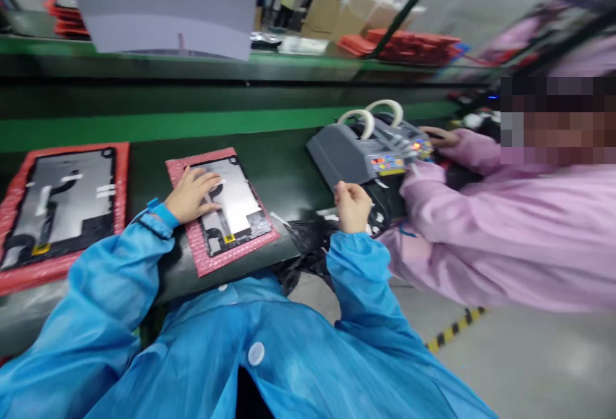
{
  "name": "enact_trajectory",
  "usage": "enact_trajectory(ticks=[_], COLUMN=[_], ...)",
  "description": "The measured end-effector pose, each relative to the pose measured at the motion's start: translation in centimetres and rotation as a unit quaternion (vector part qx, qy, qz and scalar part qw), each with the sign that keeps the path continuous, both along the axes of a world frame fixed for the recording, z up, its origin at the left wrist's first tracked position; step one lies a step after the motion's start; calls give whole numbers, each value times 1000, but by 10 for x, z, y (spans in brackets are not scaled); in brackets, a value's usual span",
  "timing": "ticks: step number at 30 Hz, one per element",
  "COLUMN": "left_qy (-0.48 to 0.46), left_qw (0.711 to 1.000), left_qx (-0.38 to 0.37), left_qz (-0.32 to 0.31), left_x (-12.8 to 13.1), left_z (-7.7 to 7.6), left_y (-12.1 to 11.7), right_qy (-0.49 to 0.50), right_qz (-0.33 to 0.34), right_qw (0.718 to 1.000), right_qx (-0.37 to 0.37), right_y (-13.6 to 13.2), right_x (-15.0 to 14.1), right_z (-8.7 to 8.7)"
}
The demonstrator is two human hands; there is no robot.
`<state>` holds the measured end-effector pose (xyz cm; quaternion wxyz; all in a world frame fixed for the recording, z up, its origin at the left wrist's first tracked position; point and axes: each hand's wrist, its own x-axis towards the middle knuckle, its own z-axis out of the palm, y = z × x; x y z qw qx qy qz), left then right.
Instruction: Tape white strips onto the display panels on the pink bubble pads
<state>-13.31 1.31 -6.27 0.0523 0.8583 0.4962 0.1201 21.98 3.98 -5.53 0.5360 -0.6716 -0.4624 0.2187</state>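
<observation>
My left hand lies with fingers stretched out on the left side of a flat tablet screen panel, silver-backed with a black border and a yellow-tipped flex cable. Under the panel is a pink bubble-wrap sleeve on the dark green bench. Raised over the bench edge, my right hand has thumb and fingers pinched together; anything between them is too small to make out. It is just in front of a grey tape dispenser with a red display and a cream tape roll.
A second screen panel lies on red bubble wrap at left. Beside the first dispenser stands another tape dispenser, near a co-worker's hand and pink sleeve. Black plastic hangs at the bench edge. Red sleeves lie on the shelf.
</observation>
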Motion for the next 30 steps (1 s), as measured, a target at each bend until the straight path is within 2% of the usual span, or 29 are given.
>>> enact_trajectory(ticks=[2,4,6,9,13,15,19,24,30], left_qy=[-7,0,19,56,69,59,17,-65,-93], left_qw=[999,994,987,982,979,975,972,977,980], left_qx=[13,16,9,-15,-40,-45,-49,-16,-7], left_qz=[-42,-111,-162,-177,-188,-208,-231,-203,-177], left_x=[25,58,89,114,108,101,92,88,79], left_z=[7,12,15,14,10,9,8,8,12], left_y=[3,6,8,10,8,6,5,10,14], right_qy=[82,148,206,241,176,172,229,279,262], right_qz=[-130,-193,-181,-138,-165,-184,-173,-136,-137], right_qw=[988,970,961,960,970,966,957,951,955], right_qx=[20,9,-26,-40,41,55,30,7,9], right_y=[-9,-10,-2,13,15,10,3,9,23], right_x=[36,56,65,67,69,72,75,71,69], right_z=[3,9,17,24,24,22,21,28,25])
